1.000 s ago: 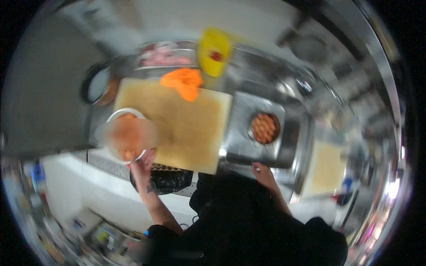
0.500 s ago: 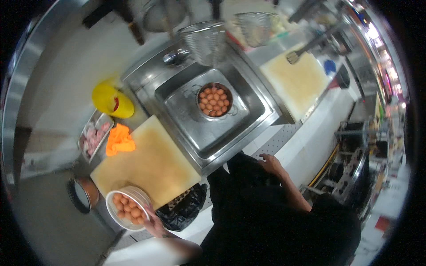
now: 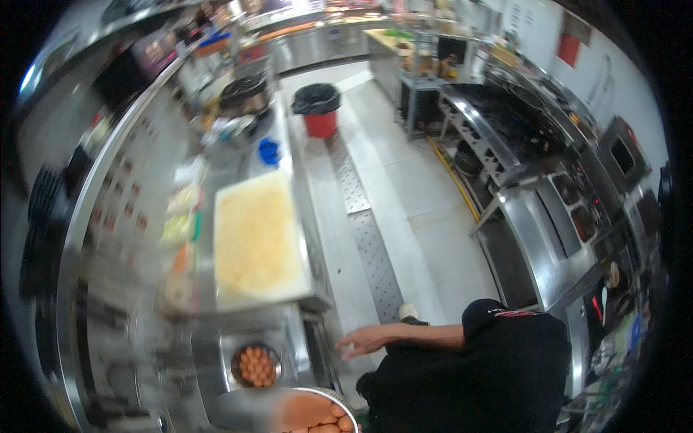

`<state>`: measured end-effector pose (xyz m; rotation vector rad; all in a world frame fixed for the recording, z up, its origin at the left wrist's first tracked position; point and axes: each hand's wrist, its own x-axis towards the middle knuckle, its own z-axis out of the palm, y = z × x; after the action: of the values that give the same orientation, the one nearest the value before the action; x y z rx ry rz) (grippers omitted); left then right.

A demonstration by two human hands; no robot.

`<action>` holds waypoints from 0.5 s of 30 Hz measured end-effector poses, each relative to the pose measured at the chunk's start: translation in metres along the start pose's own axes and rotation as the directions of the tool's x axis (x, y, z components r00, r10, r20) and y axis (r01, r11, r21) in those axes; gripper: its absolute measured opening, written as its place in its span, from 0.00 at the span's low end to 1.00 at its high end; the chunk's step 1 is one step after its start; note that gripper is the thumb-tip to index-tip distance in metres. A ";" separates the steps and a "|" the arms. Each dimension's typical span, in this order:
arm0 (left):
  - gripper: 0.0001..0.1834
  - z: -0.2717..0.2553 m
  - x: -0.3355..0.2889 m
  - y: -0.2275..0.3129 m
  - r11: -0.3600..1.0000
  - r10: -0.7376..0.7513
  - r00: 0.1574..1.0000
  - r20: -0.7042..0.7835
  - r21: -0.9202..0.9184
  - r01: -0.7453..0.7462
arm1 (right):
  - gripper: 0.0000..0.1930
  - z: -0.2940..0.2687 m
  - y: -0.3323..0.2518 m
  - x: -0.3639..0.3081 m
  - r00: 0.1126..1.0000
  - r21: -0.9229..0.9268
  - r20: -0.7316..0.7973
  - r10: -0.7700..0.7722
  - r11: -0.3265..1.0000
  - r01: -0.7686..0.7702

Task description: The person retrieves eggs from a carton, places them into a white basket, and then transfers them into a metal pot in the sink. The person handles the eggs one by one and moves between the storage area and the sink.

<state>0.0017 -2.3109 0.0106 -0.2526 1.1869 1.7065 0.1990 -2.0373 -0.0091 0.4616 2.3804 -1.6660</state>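
Note:
My right hand [image 3: 359, 341] reaches out beside the sink's edge, holding nothing, fingers apart and loosely bent. At the lower edge is a white plastic basket [image 3: 338, 396] of brown eggs [image 3: 338, 413], cut off by the picture. A smear of blur covers its left part. My left hand does not show; any grip it has on the basket is out of sight. Just beyond the basket, a metal pot [image 3: 236, 369] filled with brown eggs [image 3: 257, 366] stands in the steel sink [image 3: 287, 332].
A pale cutting board [image 3: 258, 238] lies on the counter past the sink, with a blue cloth-like item [image 3: 269, 151] farther along. A red bin [image 3: 321, 124] with a black liner stands on the floor. To the right are a black-topped stove [image 3: 502, 123] and steel equipment [image 3: 530, 238].
My view has swung to the right, down the aisle. The egg basket now sits at the lower edge. My left hand, earlier on the basket's rim, has gone out of sight.

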 end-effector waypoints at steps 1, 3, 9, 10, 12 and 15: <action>0.31 0.036 0.018 -0.015 0.998 -0.044 0.998 0.050 0.054 0.042 | 0.43 -0.021 0.004 -0.024 0.999 0.052 -0.018 0.030 0.998 -0.029; 0.31 0.109 0.045 -0.052 0.982 -0.129 0.984 0.120 0.154 0.110 | 0.50 -0.060 0.014 -0.072 0.996 0.148 -0.028 0.086 0.986 -0.080; 0.31 0.311 0.081 -0.152 0.876 -0.384 0.892 0.236 0.397 0.273 | 0.50 -0.185 0.057 -0.179 0.745 0.201 -0.667 -0.030 0.955 0.219; 0.31 0.340 0.088 -0.163 0.856 -0.414 0.874 0.253 0.436 0.279 | 0.50 -0.204 0.071 -0.211 0.841 0.708 -0.373 0.393 0.706 -0.015; 0.31 0.396 0.106 -0.183 0.803 -0.485 0.832 0.270 0.514 0.302 | 0.46 -0.239 0.087 -0.249 0.710 0.790 -0.475 0.519 0.608 0.083; 0.32 0.476 0.142 -0.215 0.719 -0.570 0.770 0.287 0.627 0.299 | 0.43 -0.283 0.124 -0.288 0.514 0.808 -0.579 0.632 0.529 0.260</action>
<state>0.2709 -1.8415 0.0298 0.2130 1.0807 0.8599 0.5169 -1.7729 0.0769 2.1132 1.4073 -2.7948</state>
